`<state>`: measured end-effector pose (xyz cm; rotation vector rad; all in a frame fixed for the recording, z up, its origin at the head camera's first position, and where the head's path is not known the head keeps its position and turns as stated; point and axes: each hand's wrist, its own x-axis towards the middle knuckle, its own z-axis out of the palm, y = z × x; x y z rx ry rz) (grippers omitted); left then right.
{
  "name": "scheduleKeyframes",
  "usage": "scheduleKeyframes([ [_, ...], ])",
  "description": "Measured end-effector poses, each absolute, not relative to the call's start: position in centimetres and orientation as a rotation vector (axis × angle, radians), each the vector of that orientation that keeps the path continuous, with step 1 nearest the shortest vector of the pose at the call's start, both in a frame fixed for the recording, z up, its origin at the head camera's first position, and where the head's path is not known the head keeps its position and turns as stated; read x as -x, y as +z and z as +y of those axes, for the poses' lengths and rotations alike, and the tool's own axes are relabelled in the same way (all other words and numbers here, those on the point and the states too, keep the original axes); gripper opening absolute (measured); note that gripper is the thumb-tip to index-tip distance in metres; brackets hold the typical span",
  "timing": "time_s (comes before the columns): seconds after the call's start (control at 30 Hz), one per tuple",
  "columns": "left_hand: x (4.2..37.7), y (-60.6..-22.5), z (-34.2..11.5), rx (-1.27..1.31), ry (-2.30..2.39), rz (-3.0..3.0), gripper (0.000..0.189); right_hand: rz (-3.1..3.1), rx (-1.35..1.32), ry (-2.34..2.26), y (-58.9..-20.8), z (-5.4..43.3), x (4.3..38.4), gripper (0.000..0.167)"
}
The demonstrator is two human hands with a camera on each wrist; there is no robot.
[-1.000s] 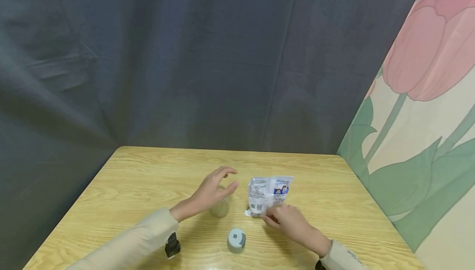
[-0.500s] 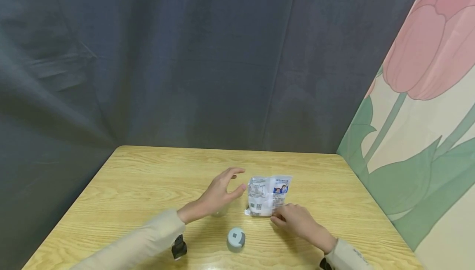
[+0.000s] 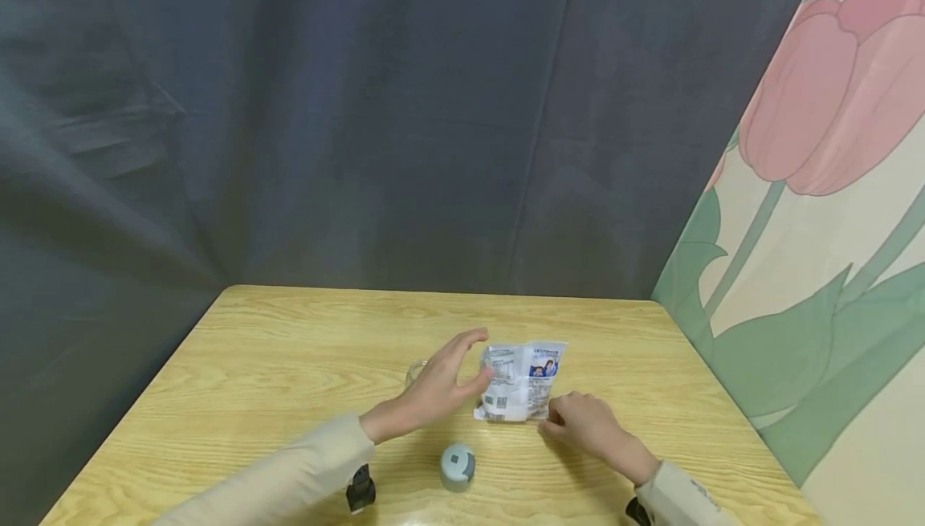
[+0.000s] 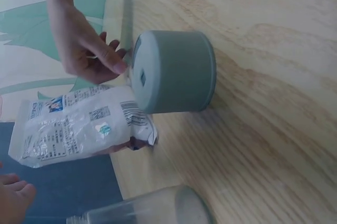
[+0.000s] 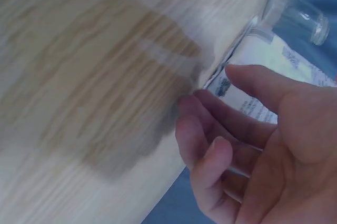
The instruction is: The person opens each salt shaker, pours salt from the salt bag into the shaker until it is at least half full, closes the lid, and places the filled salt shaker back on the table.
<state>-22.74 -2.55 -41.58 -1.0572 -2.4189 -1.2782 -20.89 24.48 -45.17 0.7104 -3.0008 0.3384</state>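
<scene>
Left hand [image 3: 438,387]: thumb and fingers spread, packet contact unclear. White packet [image 3: 517,388]: directly right of this hand, long axis roughly upright on the bench [image 3: 303,349]. Right hand [image 3: 587,428]: fingers loosely curled, apparently pinching nothing; packet adjacent, ahead-left.

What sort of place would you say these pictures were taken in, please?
Probably an indoor filming or demonstration corner: a wood-grain table stands before what looks like a plain dark curtain, with a tulip-decorated wall or hanging at the right of the head view.
</scene>
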Motion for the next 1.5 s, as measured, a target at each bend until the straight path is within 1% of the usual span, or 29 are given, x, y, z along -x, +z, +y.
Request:
scheduleKeyframes([
  [0.13, 22.5, -41.9, -2.2, 1.052, -1.293, -2.432, 0.06, -2.996, -0.617, 0.338, -45.5, 24.8, 21.5, 0.028],
  [0.3, 22.2, -42.2, -1.7, 1.041, -1.307, -2.482, 0.069, -2.985, -0.581, 0.413, -45.7, 25.2, 22.3, 0.027],
  [0.5, 21.8, -42.9, -1.0, 1.021, -1.316, -2.531, 0.076, -2.988, -0.661, 0.516, -45.8, 25.3, 23.1, 0.048],
  [0.6, 21.5, -43.4, -0.7, 0.988, -1.353, -2.555, 0.078, -2.98, -0.731, 0.647, -45.7, 25.1, 23.7, 0.055],
  [0.73, 21.3, -43.8, -0.4, 0.919, -1.433, -2.566, 0.08, -2.999, -0.766, 0.887, -45.7, 24.8, 24.3, 0.058],
  [0.87, 21.5, -44.2, -0.2, 0.859, -1.51, -2.593, 0.082, -3.033, -0.728, 1.086, -45.7, 24.8, 24.7, 0.061],
  [1.1, 22.3, -45.4, -0.1, 0.718, -1.618, -2.716, 0.083, -2.999, -0.702, 1.256, -46.0, 24.8, 25.0, 0.065],
  [1.23, 22.4, -45.7, 0.1, 0.669, -1.627, -2.739, 0.078, -2.992, -0.655, 1.249, -46.2, 24.7, 24.8, 0.065],
  [1.37, 22.2, -45.9, 0.4, 0.63, -1.64, -2.753, 0.065, -3.001, -0.591, 1.241, -46.4, 24.6, 24.7, 0.063],
  [1.5, 22.0, -46.3, 0.7, 0.641, -1.647, -2.751, 0.054, -2.988, -0.601, 1.263, -46.7, 24.6, 24.5, 0.063],
])
